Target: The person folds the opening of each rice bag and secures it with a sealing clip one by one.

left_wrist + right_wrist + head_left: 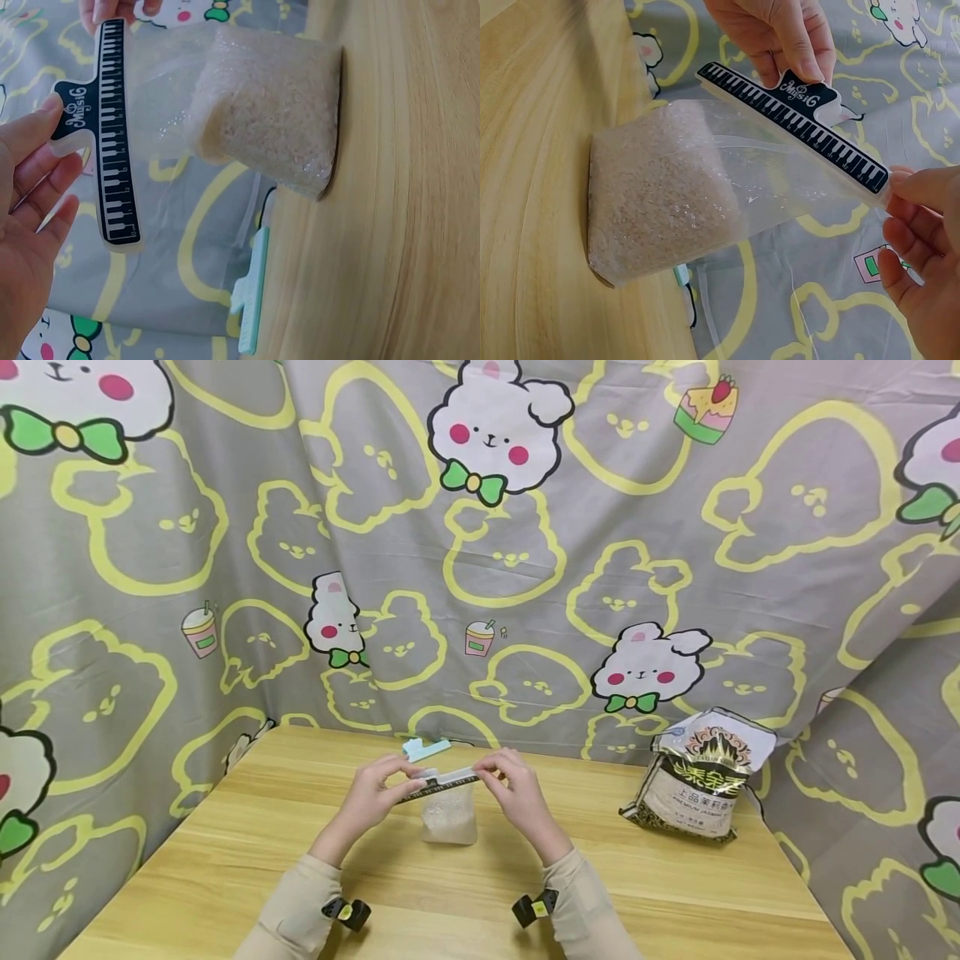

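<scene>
A clear plastic bag of rice (452, 823) stands on the wooden table, its upper part drawn flat. Across its top lies a long bag clip (118, 150) with a black-and-white piano-key pattern and the word "Music" on its handle. My left hand (373, 792) pinches that handle between thumb and fingers. At the other end of the clip, my right hand (519, 789) pinches the tip, and perhaps the bag's corner, with thumb and forefinger. The right wrist view shows the clip (795, 124) slanting over the bag's top edge; whether its jaws are fully closed I cannot tell.
A light teal clip (427, 748) lies behind the hands near the table's back edge. To the right stands a large printed rice sack (697, 781). Grey patterned cloth (517, 568) hangs around the table (247, 827).
</scene>
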Demonstrator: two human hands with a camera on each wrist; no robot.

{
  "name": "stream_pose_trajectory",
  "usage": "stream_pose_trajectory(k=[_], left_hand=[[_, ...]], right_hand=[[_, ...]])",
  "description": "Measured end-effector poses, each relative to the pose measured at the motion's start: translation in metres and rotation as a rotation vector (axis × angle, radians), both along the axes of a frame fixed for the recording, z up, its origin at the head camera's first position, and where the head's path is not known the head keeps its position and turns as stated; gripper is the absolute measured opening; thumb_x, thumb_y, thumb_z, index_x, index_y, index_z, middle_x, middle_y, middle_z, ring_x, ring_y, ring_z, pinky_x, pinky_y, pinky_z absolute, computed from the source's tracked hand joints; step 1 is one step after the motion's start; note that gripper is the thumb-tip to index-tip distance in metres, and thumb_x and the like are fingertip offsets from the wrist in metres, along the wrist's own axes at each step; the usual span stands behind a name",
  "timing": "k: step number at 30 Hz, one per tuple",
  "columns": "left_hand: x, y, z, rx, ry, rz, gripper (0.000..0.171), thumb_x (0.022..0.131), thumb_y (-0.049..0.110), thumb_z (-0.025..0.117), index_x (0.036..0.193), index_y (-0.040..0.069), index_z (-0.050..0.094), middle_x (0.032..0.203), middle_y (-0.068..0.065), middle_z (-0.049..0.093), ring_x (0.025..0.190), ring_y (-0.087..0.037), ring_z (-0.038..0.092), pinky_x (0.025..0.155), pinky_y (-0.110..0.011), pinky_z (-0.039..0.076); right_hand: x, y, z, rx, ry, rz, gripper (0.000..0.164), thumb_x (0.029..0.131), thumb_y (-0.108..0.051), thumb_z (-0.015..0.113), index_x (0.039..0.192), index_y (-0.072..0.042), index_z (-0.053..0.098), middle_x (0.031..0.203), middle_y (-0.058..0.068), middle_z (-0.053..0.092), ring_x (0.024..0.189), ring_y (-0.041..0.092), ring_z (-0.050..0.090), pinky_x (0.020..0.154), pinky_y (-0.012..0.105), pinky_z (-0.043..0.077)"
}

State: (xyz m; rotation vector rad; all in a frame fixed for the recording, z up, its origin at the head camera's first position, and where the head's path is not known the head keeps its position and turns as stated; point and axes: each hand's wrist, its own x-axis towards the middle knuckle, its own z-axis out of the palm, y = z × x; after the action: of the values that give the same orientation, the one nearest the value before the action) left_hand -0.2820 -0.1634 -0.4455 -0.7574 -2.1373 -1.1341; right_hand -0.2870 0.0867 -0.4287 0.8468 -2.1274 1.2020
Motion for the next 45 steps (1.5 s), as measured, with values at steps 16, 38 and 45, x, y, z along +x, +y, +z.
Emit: stream_pose_trajectory(k=[16, 38, 45], left_hand=[[0.000, 0.003, 0.005, -0.018, 0.009, -0.002, 0.016, 0.077, 0.011, 0.081, 0.091, 0.015, 0.074, 0.092, 0.001, 0.073, 0.089, -0.018, 0.068, 0.081, -0.033, 0.056], [-0.001, 0.000, 0.002, -0.041, -0.030, -0.011, 0.018, 0.078, 0.013, 0.080, 0.095, 0.014, 0.074, 0.094, 0.002, 0.072, 0.090, -0.016, 0.068, 0.080, -0.031, 0.056], [-0.002, -0.001, 0.001, -0.049, -0.020, -0.002, 0.020, 0.078, 0.013, 0.080, 0.096, 0.014, 0.074, 0.095, 0.001, 0.073, 0.091, -0.017, 0.068, 0.080, -0.032, 0.056]], right_hand=[[0.001, 0.001, 0.001, 0.003, 0.007, -0.015, 0.006, 0.089, -0.006, 0.069, 0.090, -0.010, 0.073, 0.087, 0.001, 0.067, 0.082, 0.015, 0.059, 0.066, 0.030, 0.052], [-0.001, 0.006, -0.004, -0.067, -0.005, 0.018, 0.018, 0.086, -0.005, 0.071, 0.104, -0.005, 0.071, 0.099, 0.012, 0.068, 0.090, 0.030, 0.063, 0.072, 0.037, 0.055], [-0.005, 0.012, -0.005, -0.049, -0.117, 0.021, 0.024, 0.087, -0.010, 0.073, 0.111, -0.010, 0.069, 0.100, 0.010, 0.067, 0.094, 0.027, 0.063, 0.076, 0.038, 0.056]])
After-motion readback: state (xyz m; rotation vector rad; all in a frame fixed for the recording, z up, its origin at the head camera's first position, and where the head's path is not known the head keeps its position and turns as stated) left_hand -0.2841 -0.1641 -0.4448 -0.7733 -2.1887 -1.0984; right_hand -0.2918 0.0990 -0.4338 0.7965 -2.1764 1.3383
